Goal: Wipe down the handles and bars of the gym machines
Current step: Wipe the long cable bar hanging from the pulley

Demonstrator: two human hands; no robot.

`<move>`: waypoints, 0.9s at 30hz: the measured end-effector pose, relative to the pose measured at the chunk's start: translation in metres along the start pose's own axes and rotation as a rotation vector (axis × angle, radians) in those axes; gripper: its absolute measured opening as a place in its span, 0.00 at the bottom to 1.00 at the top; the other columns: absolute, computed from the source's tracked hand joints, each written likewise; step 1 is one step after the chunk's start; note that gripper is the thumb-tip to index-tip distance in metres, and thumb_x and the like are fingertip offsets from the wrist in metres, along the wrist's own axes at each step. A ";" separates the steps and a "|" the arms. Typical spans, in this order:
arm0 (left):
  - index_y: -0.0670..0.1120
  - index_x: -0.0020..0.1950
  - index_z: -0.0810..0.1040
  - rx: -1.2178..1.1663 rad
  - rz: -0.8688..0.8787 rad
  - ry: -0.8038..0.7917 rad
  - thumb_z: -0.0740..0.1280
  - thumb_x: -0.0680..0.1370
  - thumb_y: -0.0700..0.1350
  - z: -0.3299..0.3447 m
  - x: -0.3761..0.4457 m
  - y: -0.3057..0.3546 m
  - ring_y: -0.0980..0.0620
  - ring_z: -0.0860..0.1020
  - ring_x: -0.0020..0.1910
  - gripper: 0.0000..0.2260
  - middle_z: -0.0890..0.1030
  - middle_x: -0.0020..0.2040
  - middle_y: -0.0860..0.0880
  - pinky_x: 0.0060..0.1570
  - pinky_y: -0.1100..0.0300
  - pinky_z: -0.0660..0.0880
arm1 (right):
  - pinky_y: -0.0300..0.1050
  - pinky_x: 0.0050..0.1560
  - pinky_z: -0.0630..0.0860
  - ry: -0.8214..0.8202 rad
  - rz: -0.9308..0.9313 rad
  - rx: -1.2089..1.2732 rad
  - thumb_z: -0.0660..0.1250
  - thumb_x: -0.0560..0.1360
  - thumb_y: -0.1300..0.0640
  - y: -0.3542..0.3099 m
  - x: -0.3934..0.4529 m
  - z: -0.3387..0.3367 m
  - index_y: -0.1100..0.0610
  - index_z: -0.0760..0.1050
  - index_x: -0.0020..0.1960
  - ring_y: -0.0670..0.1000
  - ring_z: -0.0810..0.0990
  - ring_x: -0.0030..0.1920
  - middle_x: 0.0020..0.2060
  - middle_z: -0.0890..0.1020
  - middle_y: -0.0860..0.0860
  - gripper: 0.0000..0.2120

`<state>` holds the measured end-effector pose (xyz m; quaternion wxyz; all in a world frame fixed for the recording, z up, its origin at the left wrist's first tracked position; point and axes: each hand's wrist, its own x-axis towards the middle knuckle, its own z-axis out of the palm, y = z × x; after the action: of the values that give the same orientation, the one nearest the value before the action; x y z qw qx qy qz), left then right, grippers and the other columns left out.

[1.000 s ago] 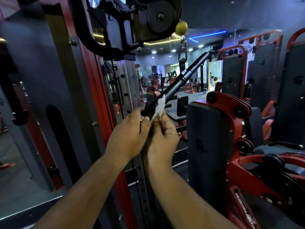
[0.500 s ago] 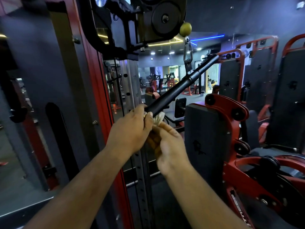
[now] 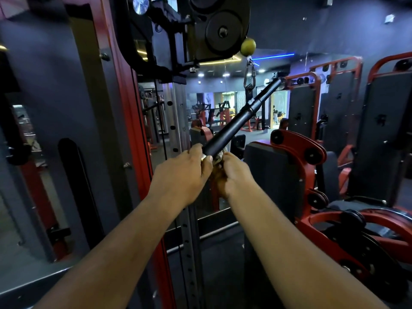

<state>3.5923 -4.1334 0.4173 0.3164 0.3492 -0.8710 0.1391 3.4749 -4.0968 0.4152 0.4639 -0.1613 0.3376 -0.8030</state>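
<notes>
A black bar (image 3: 231,126) was seen slanting across the centre of the frame, from its near end at the hands up to its far end in the upper right, hung near its middle from a metal carabiner (image 3: 249,73) beneath a yellow-green ball (image 3: 248,47) and a black pulley housing (image 3: 219,30) at the top centre. The near end of the bar was gripped by the left hand (image 3: 181,175), whose fingers were curled over it just left of centre. Just beside it, the right hand (image 3: 234,175) was closed around a crumpled pale cloth (image 3: 219,157), which was pressed against the underside of the bar's near end; only a small part of the cloth could be made out between the two hands. A red and grey machine frame (image 3: 124,108) was seen filling the left of the frame, with a perforated steel upright (image 3: 178,112) behind the hands. A red machine with a black pad (image 3: 274,175) was seen at the right, and further gym equipment was visible in the lit background at the centre
</notes>
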 end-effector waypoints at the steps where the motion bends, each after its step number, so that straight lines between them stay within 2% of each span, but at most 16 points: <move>1: 0.51 0.77 0.63 -0.004 -0.005 -0.003 0.47 0.85 0.60 0.000 -0.001 0.001 0.45 0.81 0.48 0.24 0.80 0.57 0.48 0.38 0.54 0.70 | 0.48 0.48 0.83 0.026 0.000 0.016 0.59 0.84 0.63 -0.002 0.003 0.001 0.61 0.80 0.48 0.51 0.82 0.33 0.31 0.83 0.55 0.11; 5: 0.50 0.77 0.63 -0.026 -0.019 0.026 0.47 0.85 0.59 -0.002 -0.003 0.004 0.45 0.81 0.47 0.24 0.80 0.56 0.48 0.38 0.54 0.70 | 0.47 0.47 0.84 0.003 0.025 0.006 0.61 0.83 0.62 0.004 -0.007 -0.008 0.61 0.82 0.49 0.51 0.85 0.36 0.35 0.85 0.55 0.11; 8: 0.51 0.75 0.65 0.003 0.005 0.029 0.45 0.83 0.61 -0.002 -0.002 0.006 0.49 0.78 0.41 0.26 0.80 0.53 0.50 0.35 0.55 0.68 | 0.47 0.45 0.85 0.022 -0.022 0.126 0.65 0.82 0.61 0.001 -0.008 -0.016 0.60 0.83 0.53 0.52 0.87 0.41 0.42 0.87 0.56 0.08; 10: 0.51 0.76 0.65 0.001 0.001 0.013 0.45 0.82 0.62 0.000 -0.002 0.008 0.50 0.78 0.41 0.27 0.80 0.53 0.50 0.35 0.55 0.69 | 0.44 0.41 0.84 0.091 -0.125 0.211 0.67 0.81 0.61 -0.012 0.003 -0.013 0.60 0.83 0.56 0.51 0.87 0.42 0.45 0.87 0.56 0.07; 12: 0.51 0.77 0.64 -0.015 -0.026 -0.008 0.46 0.83 0.61 0.001 -0.003 0.008 0.51 0.76 0.41 0.26 0.80 0.54 0.49 0.36 0.56 0.70 | 0.43 0.45 0.84 0.138 -0.317 0.198 0.68 0.80 0.64 -0.029 0.020 -0.012 0.58 0.82 0.57 0.49 0.87 0.44 0.48 0.86 0.55 0.08; 13: 0.51 0.77 0.63 -0.021 -0.040 -0.017 0.47 0.84 0.60 0.001 -0.004 0.009 0.52 0.74 0.41 0.25 0.80 0.55 0.49 0.36 0.56 0.70 | 0.43 0.50 0.84 0.146 -0.453 0.088 0.68 0.80 0.65 -0.035 0.028 -0.013 0.57 0.83 0.57 0.49 0.87 0.47 0.50 0.86 0.54 0.09; 15: 0.51 0.76 0.65 -0.024 -0.069 -0.036 0.49 0.85 0.59 -0.002 -0.004 0.011 0.52 0.72 0.39 0.22 0.78 0.51 0.51 0.35 0.56 0.67 | 0.45 0.58 0.82 0.137 -0.769 -0.352 0.67 0.80 0.64 -0.033 0.035 -0.020 0.53 0.83 0.58 0.45 0.85 0.54 0.55 0.85 0.50 0.11; 18: 0.49 0.66 0.69 0.013 -0.109 -0.066 0.52 0.85 0.58 -0.005 0.000 0.011 0.52 0.70 0.36 0.17 0.72 0.44 0.52 0.31 0.56 0.63 | 0.40 0.67 0.75 -0.080 -1.173 -0.900 0.67 0.80 0.67 -0.002 0.030 -0.037 0.54 0.82 0.61 0.40 0.79 0.63 0.62 0.82 0.46 0.14; 20: 0.48 0.59 0.69 0.030 -0.128 -0.076 0.54 0.85 0.58 -0.006 0.002 0.006 0.50 0.70 0.37 0.15 0.73 0.45 0.51 0.36 0.55 0.67 | 0.44 0.72 0.72 -0.289 -1.391 -1.087 0.66 0.78 0.70 0.009 0.031 -0.048 0.59 0.81 0.62 0.47 0.78 0.68 0.63 0.82 0.52 0.15; 22: 0.48 0.60 0.70 0.040 -0.122 -0.066 0.54 0.85 0.58 -0.005 0.003 0.002 0.49 0.70 0.39 0.15 0.75 0.46 0.50 0.38 0.54 0.68 | 0.45 0.73 0.70 -0.404 -1.543 -1.269 0.64 0.80 0.66 -0.004 0.046 -0.052 0.62 0.80 0.63 0.52 0.78 0.68 0.63 0.82 0.56 0.13; 24: 0.48 0.63 0.71 0.030 -0.102 -0.064 0.52 0.85 0.57 -0.003 0.001 0.000 0.49 0.72 0.38 0.17 0.78 0.47 0.49 0.37 0.54 0.68 | 0.41 0.73 0.68 -0.334 -1.648 -1.485 0.62 0.83 0.61 -0.032 0.071 -0.054 0.61 0.79 0.64 0.52 0.80 0.65 0.62 0.82 0.57 0.13; 26: 0.50 0.67 0.70 0.005 -0.085 -0.072 0.51 0.85 0.58 -0.002 0.001 -0.001 0.50 0.73 0.37 0.18 0.77 0.47 0.50 0.36 0.55 0.69 | 0.34 0.73 0.63 -0.153 -1.574 -1.617 0.61 0.82 0.64 -0.066 0.093 -0.054 0.59 0.80 0.63 0.52 0.81 0.63 0.62 0.83 0.55 0.13; 27: 0.51 0.68 0.70 -0.012 -0.082 -0.075 0.50 0.85 0.58 -0.001 0.002 -0.001 0.50 0.73 0.38 0.18 0.77 0.48 0.51 0.36 0.55 0.69 | 0.36 0.72 0.63 -0.057 -1.517 -1.656 0.61 0.81 0.65 -0.082 0.101 -0.054 0.59 0.80 0.63 0.53 0.82 0.62 0.61 0.83 0.55 0.14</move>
<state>3.5924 -4.1348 0.4190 0.2908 0.3879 -0.8680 0.1077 3.3399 -4.1337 0.4277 -0.3874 -0.6021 0.5710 -0.4016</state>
